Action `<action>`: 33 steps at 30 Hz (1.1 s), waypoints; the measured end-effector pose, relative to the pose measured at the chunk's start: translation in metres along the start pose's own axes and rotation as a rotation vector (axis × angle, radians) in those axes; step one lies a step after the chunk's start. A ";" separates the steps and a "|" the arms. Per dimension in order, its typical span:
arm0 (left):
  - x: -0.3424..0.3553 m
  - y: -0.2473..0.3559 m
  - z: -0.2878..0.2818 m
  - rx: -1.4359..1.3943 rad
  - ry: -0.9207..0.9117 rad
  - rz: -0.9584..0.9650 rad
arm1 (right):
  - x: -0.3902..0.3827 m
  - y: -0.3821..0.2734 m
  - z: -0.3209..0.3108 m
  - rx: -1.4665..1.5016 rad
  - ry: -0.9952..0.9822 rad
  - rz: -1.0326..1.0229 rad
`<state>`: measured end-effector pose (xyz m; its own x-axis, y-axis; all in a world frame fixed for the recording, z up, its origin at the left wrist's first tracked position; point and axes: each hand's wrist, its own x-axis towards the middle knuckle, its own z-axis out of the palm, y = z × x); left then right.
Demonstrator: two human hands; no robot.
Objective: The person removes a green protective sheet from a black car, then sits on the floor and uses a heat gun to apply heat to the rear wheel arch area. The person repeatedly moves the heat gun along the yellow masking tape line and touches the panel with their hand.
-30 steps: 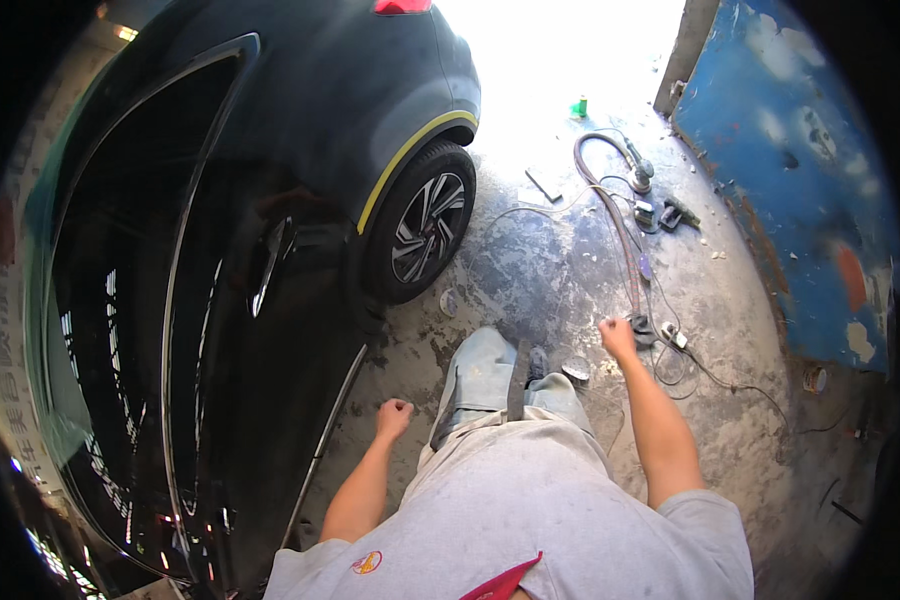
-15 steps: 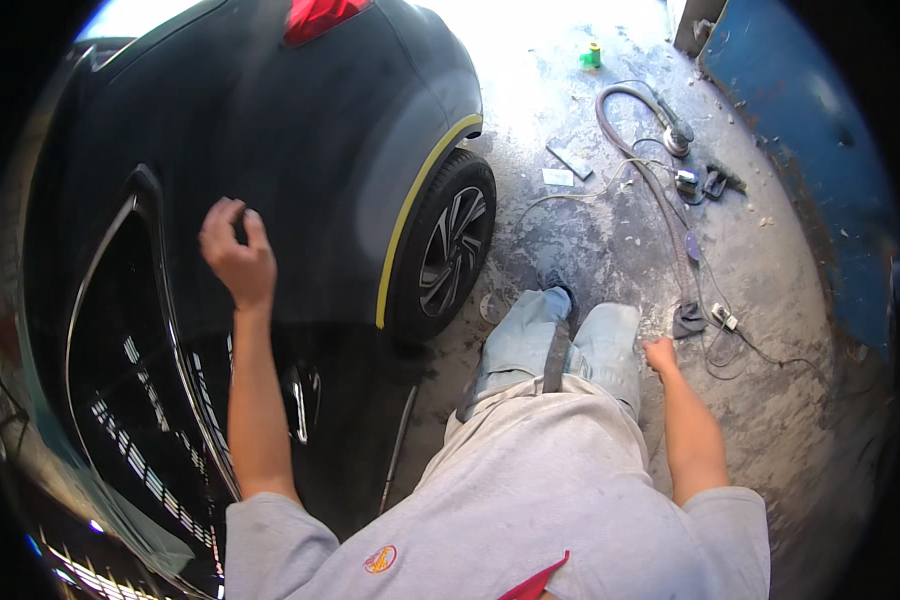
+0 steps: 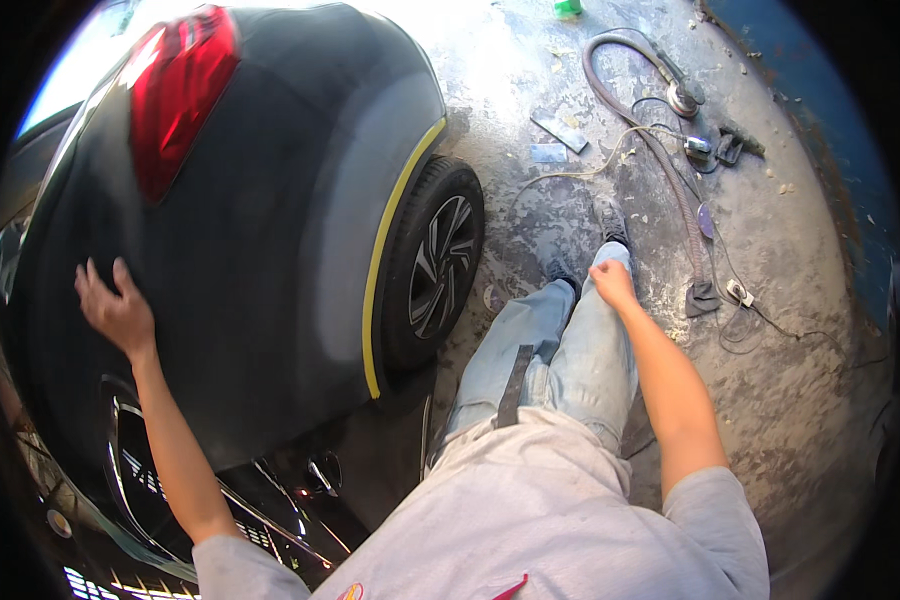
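Note:
My left hand [image 3: 118,305] is open, fingers spread, on or just over the dark, matte rear panel of the car [image 3: 245,290]. The red tail light [image 3: 185,85] is above that hand. Yellow tape [image 3: 375,310] edges the wheel arch around the rear wheel [image 3: 435,265], beside a paler grey patch. My right hand [image 3: 610,280] hangs loosely closed in front of my jeans-clad leg [image 3: 590,370], with nothing visible in it; its fingertips are small and hard to make out.
On the floor [image 3: 760,380] lie a hose [image 3: 660,150] with a sander-like tool [image 3: 682,98], a dark tool [image 3: 730,145], cables, power strips [image 3: 740,293], flat pads [image 3: 560,130] and a dark cloth [image 3: 701,298]. A green container [image 3: 567,7] stands beyond; a blue panel [image 3: 840,180] borders the right.
My left hand has risen from beside my leg onto or over the upper rear panel, fingers spreading. My body and view have shifted toward the car's rear, bringing the tail light fully into view.

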<state>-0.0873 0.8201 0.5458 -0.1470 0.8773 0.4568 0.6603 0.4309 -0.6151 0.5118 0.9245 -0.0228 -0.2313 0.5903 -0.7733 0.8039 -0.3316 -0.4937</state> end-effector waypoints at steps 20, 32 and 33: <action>0.016 -0.025 -0.018 0.030 -0.439 -0.111 | 0.159 -0.025 0.139 -0.002 -0.435 0.233; 0.018 -0.036 -0.030 0.121 -0.532 0.052 | 0.152 -0.039 0.164 -0.018 -0.551 0.267; 0.018 -0.036 -0.030 0.083 -0.519 -0.010 | 0.153 -0.042 0.162 -0.013 -0.540 0.268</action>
<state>-0.0916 0.8142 0.5958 -0.5126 0.8531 0.0971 0.5994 0.4365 -0.6710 0.3542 0.9094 -0.1852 -0.2629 0.0288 -0.9644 0.8784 -0.4063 -0.2517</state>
